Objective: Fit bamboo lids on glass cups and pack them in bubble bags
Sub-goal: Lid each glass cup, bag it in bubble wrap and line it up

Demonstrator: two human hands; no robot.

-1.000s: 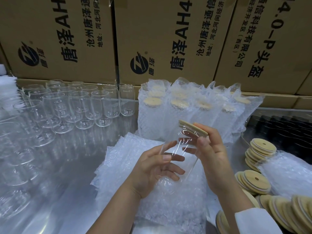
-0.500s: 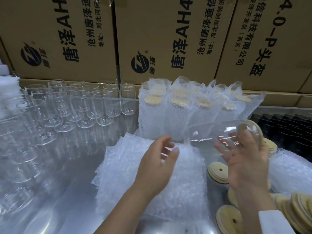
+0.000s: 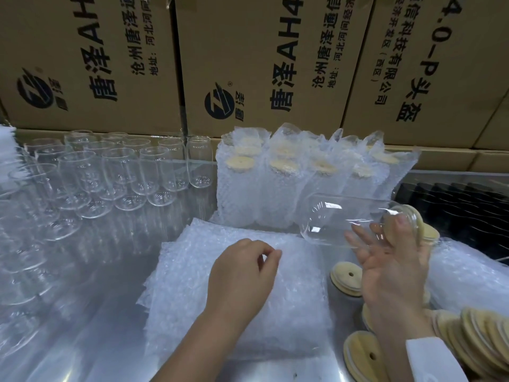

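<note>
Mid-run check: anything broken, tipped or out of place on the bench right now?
Nothing broken or spilled. Only the glass cup in the right hand lies on its side, bamboo lid fitted, while the left hand pinches the top bubble bag. Loose lids at right sit in untidy heaps, some on edge.

**Left grip pinched, right grip carrying a cup**

The left grip (image 3: 242, 274) hangs palm down at centre, its fingers curled, with thumb tip and forefinger tip pressed together. Whether anything is caught between them cannot be told. Its bare forearm (image 3: 192, 346) runs in from the lower edge. The right grip (image 3: 394, 274) is raised, palm turned inward. It holds a glass cup (image 3: 344, 216) lying on its side, thumb (image 3: 399, 230) up against the lidded end and fingers spread along the body. A white cuff (image 3: 435, 359) covers its wrist.
</note>
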